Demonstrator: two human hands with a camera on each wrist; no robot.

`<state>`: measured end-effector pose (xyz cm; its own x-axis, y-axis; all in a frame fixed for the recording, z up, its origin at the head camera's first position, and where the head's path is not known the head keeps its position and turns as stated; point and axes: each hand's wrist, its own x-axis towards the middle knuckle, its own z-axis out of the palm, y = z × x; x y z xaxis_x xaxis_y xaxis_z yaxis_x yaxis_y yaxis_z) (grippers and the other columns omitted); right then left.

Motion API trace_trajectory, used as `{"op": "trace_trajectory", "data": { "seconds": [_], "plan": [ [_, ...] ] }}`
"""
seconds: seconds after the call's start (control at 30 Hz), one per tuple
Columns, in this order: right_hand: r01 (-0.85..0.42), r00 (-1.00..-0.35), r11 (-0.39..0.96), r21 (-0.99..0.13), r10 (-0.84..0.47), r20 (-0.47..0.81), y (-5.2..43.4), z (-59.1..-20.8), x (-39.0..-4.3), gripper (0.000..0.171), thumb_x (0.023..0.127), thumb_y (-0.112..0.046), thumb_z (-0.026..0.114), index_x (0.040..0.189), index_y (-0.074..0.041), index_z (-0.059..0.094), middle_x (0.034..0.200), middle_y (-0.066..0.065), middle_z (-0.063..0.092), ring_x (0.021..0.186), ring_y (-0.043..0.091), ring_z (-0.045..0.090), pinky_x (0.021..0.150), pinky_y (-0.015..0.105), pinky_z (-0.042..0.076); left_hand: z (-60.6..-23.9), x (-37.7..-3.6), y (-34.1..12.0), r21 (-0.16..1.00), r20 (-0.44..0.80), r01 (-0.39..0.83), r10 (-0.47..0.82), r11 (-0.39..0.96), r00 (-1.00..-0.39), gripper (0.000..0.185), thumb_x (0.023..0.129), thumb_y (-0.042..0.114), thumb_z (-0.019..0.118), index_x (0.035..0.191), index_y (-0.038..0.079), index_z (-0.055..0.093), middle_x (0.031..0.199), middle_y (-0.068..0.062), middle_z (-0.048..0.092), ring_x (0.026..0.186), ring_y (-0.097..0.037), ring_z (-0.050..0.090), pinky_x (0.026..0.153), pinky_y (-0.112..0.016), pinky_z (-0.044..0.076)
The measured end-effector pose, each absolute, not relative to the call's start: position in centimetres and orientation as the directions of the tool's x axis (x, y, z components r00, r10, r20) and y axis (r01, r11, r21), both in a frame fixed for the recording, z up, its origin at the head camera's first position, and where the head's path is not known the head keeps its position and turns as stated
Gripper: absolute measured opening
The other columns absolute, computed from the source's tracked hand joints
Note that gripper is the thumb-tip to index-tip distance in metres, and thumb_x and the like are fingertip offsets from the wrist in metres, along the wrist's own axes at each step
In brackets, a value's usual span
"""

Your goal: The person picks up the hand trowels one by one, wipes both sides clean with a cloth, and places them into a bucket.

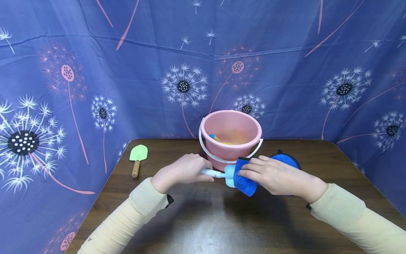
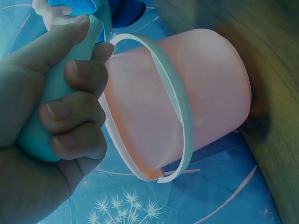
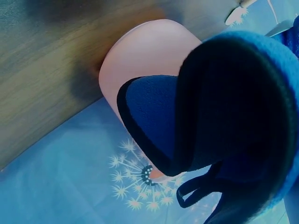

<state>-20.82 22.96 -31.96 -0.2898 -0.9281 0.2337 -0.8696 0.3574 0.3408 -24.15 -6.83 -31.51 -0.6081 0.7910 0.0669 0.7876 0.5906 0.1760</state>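
Left hand (image 1: 182,169) curls tight round the light-blue toy shovel (image 1: 219,174) handle; right hand (image 1: 272,174) presses a blue cloth (image 1: 245,180) over its blade, before the pink bucket (image 1: 231,135). Wiping looks mid-way; green shovel (image 1: 138,157) lies untouched.
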Motion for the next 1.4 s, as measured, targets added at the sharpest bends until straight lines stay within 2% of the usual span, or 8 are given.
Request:
{"op": "trace_trajectory", "data": {
  "seconds": [0.17, 0.43, 0.7, 0.97, 1.13, 1.2, 1.3, 1.4],
  "plan": [
    [-0.871, -0.293, 0.360, 0.333, -0.927, 0.235, 23.2, -32.1, -20.8, 0.038, 0.090, -0.016, 0.061, 0.127, -0.012, 0.054, 0.115, 0.001, 0.063, 0.105, 0.020, 0.057, 0.083, 0.035, 0.047, -31.6, -24.1, -7.2, 0.158, 0.068, 0.785, 0.787, 0.598, -0.613, 0.022, 0.082, 0.039, 0.071, 0.073, 0.023, 0.059, 0.059, 0.013, 0.047, 0.053, -0.007, 0.044, 0.052, -0.026, 0.038],
    [-0.869, -0.312, 0.367, 0.331, -0.927, 0.208, 23.5, -32.3, -20.7, 0.061, 0.071, -0.012, 0.080, 0.126, -0.015, 0.055, 0.113, 0.000, 0.064, 0.102, 0.019, 0.058, 0.083, 0.035, 0.048, -31.8, -23.9, -7.8, 0.164, 0.072, 0.780, 0.782, 0.604, -0.620, 0.022, 0.081, 0.038, 0.072, 0.072, 0.023, 0.059, 0.058, 0.013, 0.047, 0.053, -0.008, 0.043, 0.051, -0.026, 0.037],
    [-0.876, -0.296, 0.346, 0.337, -0.936, 0.192, 23.9, -32.6, -20.7, 0.054, 0.075, -0.007, 0.073, 0.125, -0.015, 0.055, 0.112, -0.001, 0.063, 0.099, 0.019, 0.056, 0.080, 0.034, 0.046, -32.3, -23.6, -8.3, 0.163, 0.067, 0.782, 0.784, 0.602, -0.617, 0.020, 0.081, 0.038, 0.072, 0.075, 0.022, 0.062, 0.059, 0.013, 0.048, 0.053, -0.007, 0.044, 0.051, -0.025, 0.038],
    [-0.863, -0.315, 0.361, 0.354, -0.932, 0.181, 24.4, -32.8, -20.7, 0.059, 0.071, -0.006, 0.077, 0.125, -0.014, 0.055, 0.110, 0.001, 0.063, 0.097, 0.019, 0.055, 0.078, 0.034, 0.046, -32.4, -23.7, -8.8, 0.165, 0.077, 0.784, 0.785, 0.598, -0.615, 0.019, 0.081, 0.036, 0.073, 0.076, 0.021, 0.063, 0.059, 0.013, 0.049, 0.052, -0.006, 0.044, 0.051, -0.024, 0.038],
    [-0.860, -0.313, 0.359, 0.363, -0.932, 0.182, 24.9, -33.0, -20.7, 0.044, 0.080, -0.005, 0.065, 0.122, -0.013, 0.056, 0.108, 0.001, 0.063, 0.096, 0.020, 0.055, 0.078, 0.034, 0.045, -32.7, -23.8, -9.1, 0.175, 0.080, 0.780, 0.781, 0.601, -0.620, 0.019, 0.081, 0.035, 0.072, 0.074, 0.022, 0.061, 0.059, 0.013, 0.047, 0.053, -0.007, 0.042, 0.050, -0.024, 0.037],
    [-0.862, -0.306, 0.355, 0.362, -0.934, 0.187, 25.1, -33.2, -20.7, 0.032, 0.092, -0.008, 0.048, 0.122, -0.012, 0.056, 0.107, 0.001, 0.063, 0.095, 0.020, 0.055, 0.078, 0.034, 0.045, -32.8, -23.9, -9.3, 0.179, 0.086, 0.776, 0.776, 0.605, -0.625, 0.019, 0.081, 0.034, 0.072, 0.073, 0.022, 0.060, 0.058, 0.013, 0.046, 0.053, -0.007, 0.042, 0.050, -0.024, 0.037],
    [-0.863, -0.301, 0.353, 0.362, -0.934, 0.193, 25.4, -33.4, -20.8, 0.039, 0.098, -0.015, 0.026, 0.122, -0.012, 0.056, 0.108, 0.001, 0.063, 0.096, 0.020, 0.055, 0.078, 0.034, 0.045, -32.8, -24.1, -9.4, 0.195, 0.093, 0.769, 0.769, 0.609, -0.633, 0.018, 0.082, 0.034, 0.071, 0.073, 0.023, 0.060, 0.059, 0.014, 0.047, 0.054, -0.006, 0.043, 0.051, -0.024, 0.037],
    [-0.859, -0.308, 0.360, 0.365, -0.932, 0.193, 25.6, -33.4, -20.9, 0.031, 0.094, -0.010, 0.046, 0.123, -0.012, 0.055, 0.109, 0.002, 0.063, 0.097, 0.021, 0.055, 0.079, 0.035, 0.045, -32.7, -24.2, -9.6, 0.203, 0.086, 0.759, 0.761, 0.618, -0.643, 0.017, 0.083, 0.035, 0.071, 0.074, 0.024, 0.061, 0.060, 0.014, 0.048, 0.054, -0.006, 0.043, 0.052, -0.024, 0.038]
  ]
}}
